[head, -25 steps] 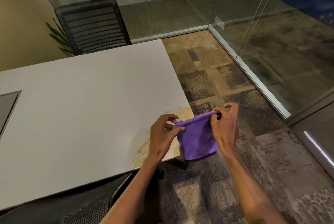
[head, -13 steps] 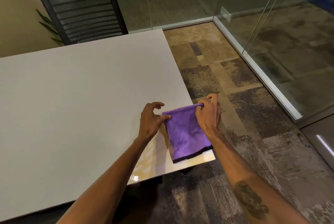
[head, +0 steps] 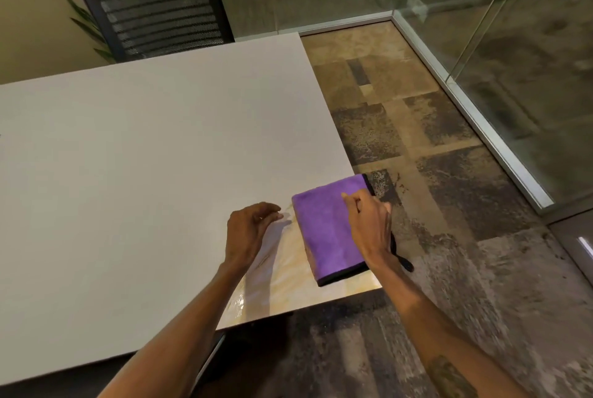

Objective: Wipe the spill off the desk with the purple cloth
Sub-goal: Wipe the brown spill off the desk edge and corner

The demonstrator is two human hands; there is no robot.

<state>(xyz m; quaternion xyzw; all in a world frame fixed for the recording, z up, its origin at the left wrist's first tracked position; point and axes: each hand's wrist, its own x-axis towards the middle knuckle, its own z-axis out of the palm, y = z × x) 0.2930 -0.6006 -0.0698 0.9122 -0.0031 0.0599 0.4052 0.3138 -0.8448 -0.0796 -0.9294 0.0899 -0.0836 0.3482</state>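
Note:
The purple cloth (head: 327, 227), folded into a rectangle with a black hem, lies flat on the near right corner of the white desk (head: 144, 173). It covers part of a yellowish wet spill (head: 282, 285) that spreads over that corner. My right hand (head: 369, 227) rests on the cloth's right side, fingers curled onto it near the desk's edge. My left hand (head: 250, 230) hovers just left of the cloth with loosely bent fingers, holding nothing and apart from the fabric.
A black mesh office chair (head: 150, 2) stands behind the desk's far edge, with plant leaves (head: 86, 25) beside it. Glass walls (head: 481, 44) run along the back and right. Patterned carpet (head: 449, 205) lies right of the desk.
The cloth went from held up by both hands to lying flat on the spill. My left hand let go and drew back to the left; my right hand stays on the cloth.

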